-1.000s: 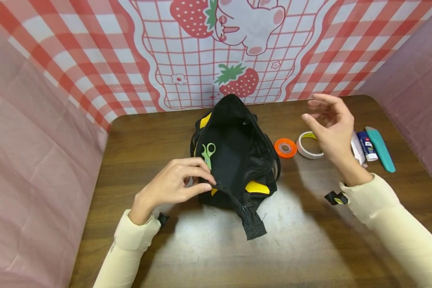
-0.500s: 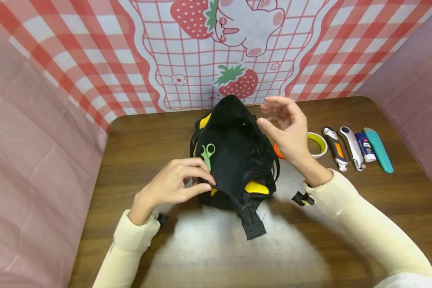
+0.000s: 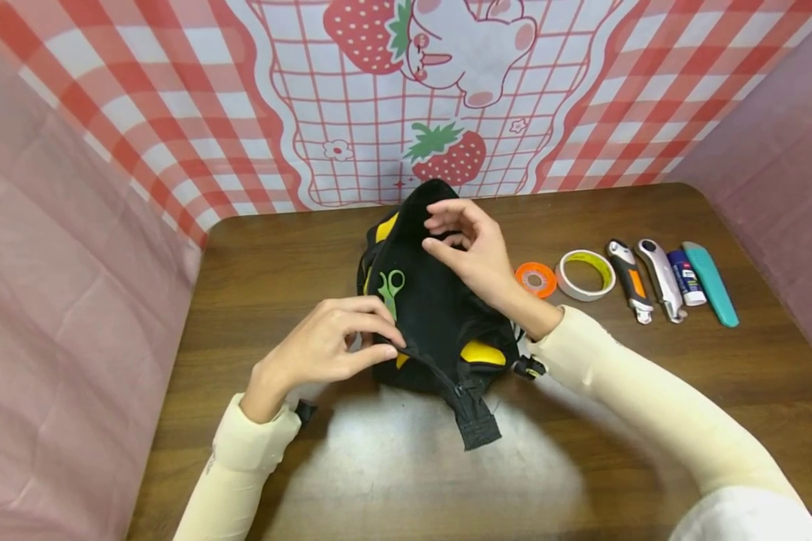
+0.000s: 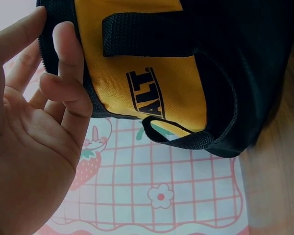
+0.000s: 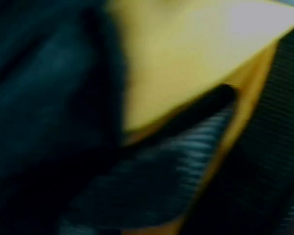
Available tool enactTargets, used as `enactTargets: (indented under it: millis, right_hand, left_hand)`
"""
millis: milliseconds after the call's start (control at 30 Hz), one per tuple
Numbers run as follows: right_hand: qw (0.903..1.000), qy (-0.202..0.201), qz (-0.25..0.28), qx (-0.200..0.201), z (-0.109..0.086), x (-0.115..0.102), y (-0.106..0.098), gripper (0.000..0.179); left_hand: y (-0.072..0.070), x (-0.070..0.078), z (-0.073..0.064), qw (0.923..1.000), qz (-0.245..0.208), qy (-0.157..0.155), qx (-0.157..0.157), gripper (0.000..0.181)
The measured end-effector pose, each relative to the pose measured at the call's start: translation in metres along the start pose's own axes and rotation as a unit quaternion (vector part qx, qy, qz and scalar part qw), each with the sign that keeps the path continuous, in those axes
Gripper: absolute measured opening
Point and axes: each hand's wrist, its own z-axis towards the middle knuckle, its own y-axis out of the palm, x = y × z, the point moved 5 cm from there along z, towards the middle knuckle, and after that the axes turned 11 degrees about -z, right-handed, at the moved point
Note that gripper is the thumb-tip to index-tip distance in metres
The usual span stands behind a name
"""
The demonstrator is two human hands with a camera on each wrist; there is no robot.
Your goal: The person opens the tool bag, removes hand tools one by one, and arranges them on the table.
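Note:
A black and yellow tool bag (image 3: 440,300) stands on the table with its top gaping wide. At its near left rim my left hand (image 3: 328,338) pinches the zippered edge (image 4: 51,44) between thumb and fingers. Green-handled scissors (image 3: 389,293) sit against the left inner wall, their lower part behind my fingers. Over the bag's mouth hovers my right hand (image 3: 470,248), fingers loosely bent and holding nothing. The right wrist view is filled by blurred yellow and black bag cloth (image 5: 186,58).
Right of the bag, in a row, lie an orange tape roll (image 3: 535,280), a white tape roll (image 3: 585,276), a black-orange utility knife (image 3: 629,280), a silver utility knife (image 3: 662,279), a glue stick (image 3: 687,278) and a teal cutter (image 3: 712,284). A checkered cloth (image 3: 169,113) hangs behind.
My right hand has swept left from above the tools to over the bag's opening, uncovering the knives and tape rolls. My left hand stays on the bag's edge.

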Motion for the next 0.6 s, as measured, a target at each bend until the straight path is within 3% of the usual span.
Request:
enactTargets:
  millis: [133, 300, 600]
  right_hand:
    - [0.9971, 0.032, -0.044, -0.054, -0.003, 0.019, 0.015, 0.039]
    - [0.9904, 0.04, -0.085, -0.102, -0.01, 0.047, 0.032, 0.037]
    - [0.9834, 0.053, -0.116, -0.129, -0.016, 0.065, 0.046, 0.037]
  left_hand:
    - [0.0, 0.0, -0.001, 1.0, 0.004, -0.001, 0.002, 0.014]
    - [-0.002, 0.001, -0.001, 1.0, 0.01, -0.001, 0.002, 0.011]
    - [-0.005, 0.001, -0.001, 0.9999, 0.009, 0.005, 0.005, 0.01]
